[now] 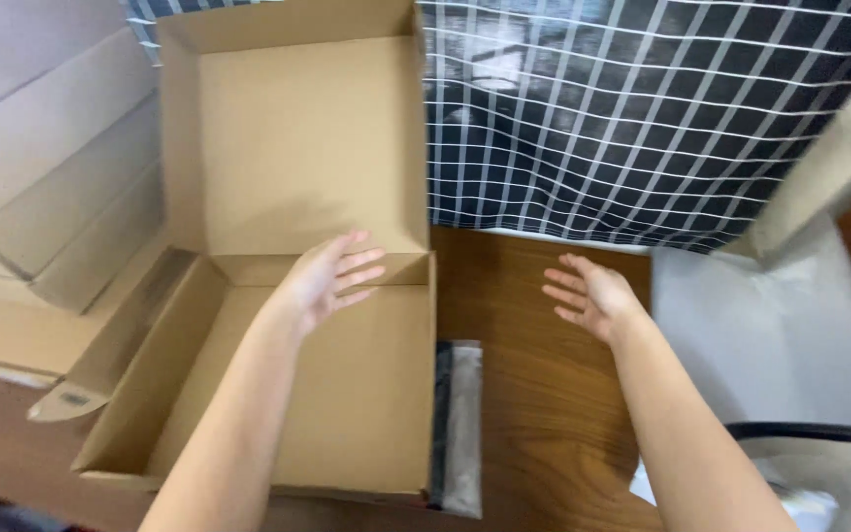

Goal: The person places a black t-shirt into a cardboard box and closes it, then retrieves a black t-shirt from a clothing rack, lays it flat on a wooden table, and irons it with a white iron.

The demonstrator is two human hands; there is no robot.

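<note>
Hovering left hand point(325, 279) (open) over matte cardboard box point(366, 394)

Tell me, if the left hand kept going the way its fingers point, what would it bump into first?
Probably the raised lid of the open cardboard box. The left hand hovers open over it, though depth is unclear.

Two bare forearms are seen, with no sleeves reaching them. The left hand point(325, 279) and right hand point(588, 296) are uncovered; no rings, watch or gloves are worn.
</note>
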